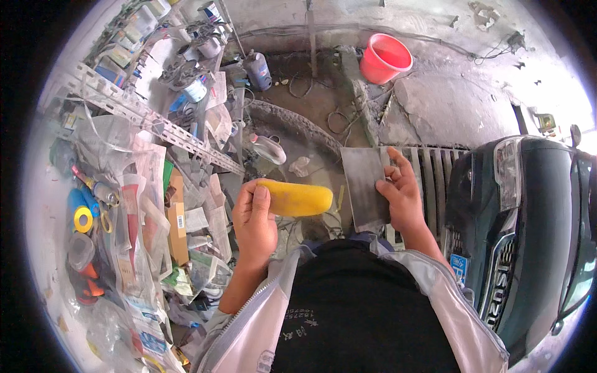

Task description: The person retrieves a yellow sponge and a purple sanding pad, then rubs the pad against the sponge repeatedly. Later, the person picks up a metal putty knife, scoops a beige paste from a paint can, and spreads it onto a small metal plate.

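Observation:
My left hand (255,217) is closed round one end of a long yellow sanding block (301,199), its thumb lying on top. The block has a rounded far end and dull smudges on its upper face. To its right, my right hand (405,196) grips the right edge of a dark grey sheet of sandpaper (362,186), with the index finger stretched upward. The sheet hangs roughly upright and looks stiff and flat. A gap separates block and sheet, both held in front of my body.
At right stands a dark green vehicle (541,205) beside a floor grating (432,186). A red bucket (384,61) sits on the far ledge. A cluttered metal rack (155,121) with papers, tapes and cans fills the left. A plastic bottle (268,149) lies beyond my left hand.

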Action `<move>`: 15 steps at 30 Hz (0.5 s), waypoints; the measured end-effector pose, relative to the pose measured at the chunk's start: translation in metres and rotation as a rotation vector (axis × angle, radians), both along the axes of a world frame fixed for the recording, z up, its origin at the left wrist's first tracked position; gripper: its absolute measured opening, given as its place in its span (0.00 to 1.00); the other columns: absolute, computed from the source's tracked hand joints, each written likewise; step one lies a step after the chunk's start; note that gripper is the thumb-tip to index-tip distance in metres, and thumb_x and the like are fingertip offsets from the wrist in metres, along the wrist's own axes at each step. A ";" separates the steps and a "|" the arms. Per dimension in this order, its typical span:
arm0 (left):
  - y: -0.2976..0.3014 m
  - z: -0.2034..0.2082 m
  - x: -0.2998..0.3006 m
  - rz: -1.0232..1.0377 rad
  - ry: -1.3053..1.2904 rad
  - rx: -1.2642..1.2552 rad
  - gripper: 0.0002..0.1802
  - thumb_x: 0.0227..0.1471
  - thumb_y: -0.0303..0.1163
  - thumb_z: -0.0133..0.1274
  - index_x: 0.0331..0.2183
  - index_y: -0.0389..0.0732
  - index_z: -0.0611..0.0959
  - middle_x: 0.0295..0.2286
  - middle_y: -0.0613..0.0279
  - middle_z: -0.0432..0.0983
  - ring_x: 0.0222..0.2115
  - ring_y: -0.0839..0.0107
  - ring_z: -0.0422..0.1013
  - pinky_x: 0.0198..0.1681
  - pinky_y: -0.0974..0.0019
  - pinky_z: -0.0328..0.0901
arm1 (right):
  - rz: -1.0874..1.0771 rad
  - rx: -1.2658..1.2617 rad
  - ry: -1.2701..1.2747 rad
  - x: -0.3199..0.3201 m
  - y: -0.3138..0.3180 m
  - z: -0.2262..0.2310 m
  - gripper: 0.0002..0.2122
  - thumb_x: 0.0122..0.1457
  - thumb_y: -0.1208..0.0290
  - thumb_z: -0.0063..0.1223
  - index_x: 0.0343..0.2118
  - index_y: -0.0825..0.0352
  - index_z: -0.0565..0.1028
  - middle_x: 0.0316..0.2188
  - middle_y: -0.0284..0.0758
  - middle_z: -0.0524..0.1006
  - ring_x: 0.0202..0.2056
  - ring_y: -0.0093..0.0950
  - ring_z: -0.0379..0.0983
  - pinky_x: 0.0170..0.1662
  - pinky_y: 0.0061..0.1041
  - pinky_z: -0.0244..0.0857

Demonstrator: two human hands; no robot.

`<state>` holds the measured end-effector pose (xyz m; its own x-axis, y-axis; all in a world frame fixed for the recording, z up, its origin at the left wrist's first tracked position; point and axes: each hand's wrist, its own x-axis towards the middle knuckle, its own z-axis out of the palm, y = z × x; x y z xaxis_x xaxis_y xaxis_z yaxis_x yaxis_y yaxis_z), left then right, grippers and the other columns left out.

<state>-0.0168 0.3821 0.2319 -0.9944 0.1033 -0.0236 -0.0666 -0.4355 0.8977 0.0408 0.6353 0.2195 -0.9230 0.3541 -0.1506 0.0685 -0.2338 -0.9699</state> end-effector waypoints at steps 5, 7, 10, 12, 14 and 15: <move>0.006 -0.010 -0.012 -0.181 -0.225 0.336 0.12 0.62 0.41 0.44 0.34 0.43 0.74 0.26 0.67 0.70 0.27 0.73 0.67 0.39 0.64 0.66 | -0.050 0.003 -0.018 0.011 0.004 -0.011 0.33 0.52 0.86 0.47 0.63 0.65 0.56 0.40 0.34 0.71 0.38 0.21 0.67 0.43 0.20 0.61; 0.010 -0.020 -0.017 -0.310 -0.373 0.487 0.15 0.62 0.44 0.44 0.29 0.45 0.75 0.20 0.67 0.67 0.24 0.74 0.65 0.36 0.62 0.65 | -0.066 0.001 -0.038 0.017 0.007 -0.008 0.33 0.52 0.86 0.48 0.63 0.65 0.56 0.39 0.33 0.70 0.38 0.20 0.66 0.44 0.19 0.60; 0.030 -0.022 -0.021 -0.422 -0.481 0.618 0.17 0.61 0.46 0.44 0.28 0.45 0.75 0.19 0.68 0.66 0.22 0.75 0.63 0.35 0.63 0.64 | -0.097 0.009 -0.073 0.027 0.023 -0.016 0.33 0.51 0.85 0.48 0.63 0.65 0.56 0.39 0.32 0.69 0.39 0.20 0.65 0.44 0.19 0.59; 0.049 -0.020 -0.019 -0.491 -0.528 0.693 0.21 0.61 0.50 0.42 0.33 0.43 0.77 0.23 0.64 0.70 0.27 0.71 0.65 0.38 0.61 0.63 | -0.121 -0.005 -0.077 0.035 0.037 -0.022 0.33 0.51 0.85 0.48 0.63 0.65 0.56 0.38 0.32 0.69 0.38 0.20 0.65 0.45 0.19 0.59; 0.068 -0.013 -0.016 -0.554 -0.566 0.765 0.26 0.61 0.54 0.40 0.38 0.40 0.79 0.28 0.61 0.73 0.31 0.67 0.67 0.42 0.59 0.62 | -0.136 -0.046 -0.057 0.040 0.051 -0.019 0.33 0.51 0.85 0.48 0.63 0.65 0.56 0.38 0.31 0.69 0.38 0.20 0.64 0.45 0.19 0.59; 0.073 -0.029 -0.018 -0.670 -0.489 0.847 0.35 0.56 0.58 0.43 0.50 0.36 0.74 0.42 0.52 0.71 0.42 0.60 0.66 0.45 0.57 0.63 | -0.146 -0.046 -0.052 0.043 0.061 -0.024 0.33 0.51 0.84 0.49 0.63 0.65 0.56 0.37 0.32 0.69 0.38 0.20 0.65 0.45 0.19 0.59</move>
